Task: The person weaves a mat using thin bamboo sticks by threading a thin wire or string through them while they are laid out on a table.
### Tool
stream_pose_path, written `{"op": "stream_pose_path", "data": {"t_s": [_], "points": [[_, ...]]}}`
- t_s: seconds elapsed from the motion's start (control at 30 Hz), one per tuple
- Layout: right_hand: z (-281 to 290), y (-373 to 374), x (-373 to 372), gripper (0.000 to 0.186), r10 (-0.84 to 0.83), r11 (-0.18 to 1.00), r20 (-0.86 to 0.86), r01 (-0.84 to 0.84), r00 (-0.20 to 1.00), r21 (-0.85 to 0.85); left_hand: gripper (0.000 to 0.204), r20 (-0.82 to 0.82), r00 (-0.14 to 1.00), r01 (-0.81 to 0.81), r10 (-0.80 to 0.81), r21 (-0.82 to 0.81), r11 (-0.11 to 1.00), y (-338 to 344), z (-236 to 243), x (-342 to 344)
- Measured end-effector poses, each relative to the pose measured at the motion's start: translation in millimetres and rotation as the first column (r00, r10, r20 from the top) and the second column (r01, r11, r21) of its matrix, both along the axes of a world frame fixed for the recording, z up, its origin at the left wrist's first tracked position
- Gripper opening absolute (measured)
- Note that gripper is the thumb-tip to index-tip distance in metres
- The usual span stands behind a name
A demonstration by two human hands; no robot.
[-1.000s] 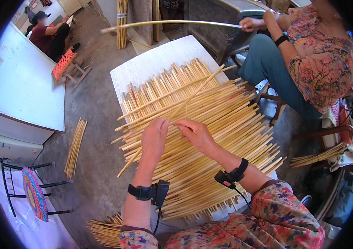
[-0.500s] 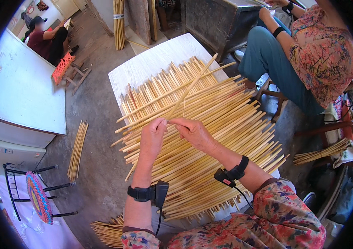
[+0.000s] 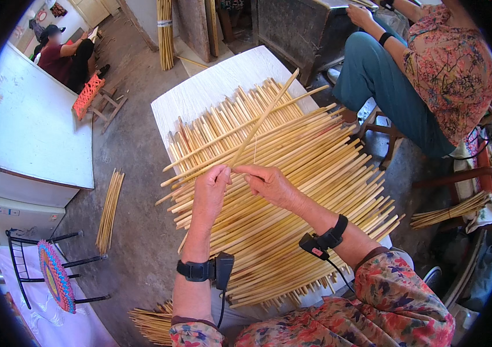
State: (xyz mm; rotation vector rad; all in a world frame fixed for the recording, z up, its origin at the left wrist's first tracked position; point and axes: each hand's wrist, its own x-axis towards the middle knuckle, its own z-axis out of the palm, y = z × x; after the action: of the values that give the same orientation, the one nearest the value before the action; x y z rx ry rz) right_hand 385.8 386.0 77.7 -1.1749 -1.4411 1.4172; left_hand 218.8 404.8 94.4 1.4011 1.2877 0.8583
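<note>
Both my hands meet over the near end of a pale peeled stick (image 3: 266, 115), which slants up and away to the right. My left hand (image 3: 210, 188) is closed, its thumb and fingers pinching that end. Beside it my right hand (image 3: 273, 185) is bent in a pinch, fingertips at the same spot. Whether it grips the stick or something finer is hidden. A thin pale thread (image 3: 255, 149) hangs just beyond my right fingers. Below both hands lies a wide layer of similar sticks (image 3: 298, 214), side by side, across another layer of sticks (image 3: 223, 124) pointing away.
The sticks lie on a white-covered table (image 3: 168, 110). A seated person (image 3: 402, 87) is close at the right, another far left. Stick bundles (image 3: 109, 211) lie on the floor, with one upright bundle (image 3: 165, 34) behind. A black-framed chair (image 3: 55, 272) stands left.
My hands and the slanting stick have shifted very slightly left. The seated person at the right has lowered an arm toward the knee.
</note>
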Motion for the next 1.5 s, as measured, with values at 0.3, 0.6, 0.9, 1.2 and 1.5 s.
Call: {"op": "stream_pose_path", "data": {"t_s": [0.3, 0.6, 0.9, 1.2, 1.5], "points": [[1.1, -1.2, 1.4, 0.025, -0.016, 0.999, 0.007, 0.016, 1.0, -0.037, 0.018, -0.277, 0.958, 0.004, 0.076, 0.278, 0.961, -6.0, -3.5, 6.2], [1.8, -8.3, -4.5, 0.016, -0.123, 0.992, 0.005, 0.123, 0.992, -0.006, 0.017, -0.312, 0.944, -0.006, 0.11, 0.315, 0.949, -9.3, -3.9, 9.0], [-0.2, -7.8, -6.5, 0.013, -0.16, 0.986, 0.004, 0.16, 0.987, 0.053, 0.018, -0.335, 0.937, 0.026, 0.1, 0.35, 0.936, -12.1, -0.5, 11.8], [22.7, -8.9, 2.1, 0.014, -0.116, 0.991, 0.092, 0.121, 0.989, -0.056, 0.02, -0.364, 0.93, 0.111, 0.045, 0.397, 0.911, -5.0, 2.1, 4.7], [12.4, -22.7, 8.9, 0.018, -0.237, 0.938, 0.362, 0.116, 0.902, 0.326, 0.018, -0.438, 0.899, 0.11, 0.028, 0.285, 0.952, -6.6, 10.5, 6.3]]}}
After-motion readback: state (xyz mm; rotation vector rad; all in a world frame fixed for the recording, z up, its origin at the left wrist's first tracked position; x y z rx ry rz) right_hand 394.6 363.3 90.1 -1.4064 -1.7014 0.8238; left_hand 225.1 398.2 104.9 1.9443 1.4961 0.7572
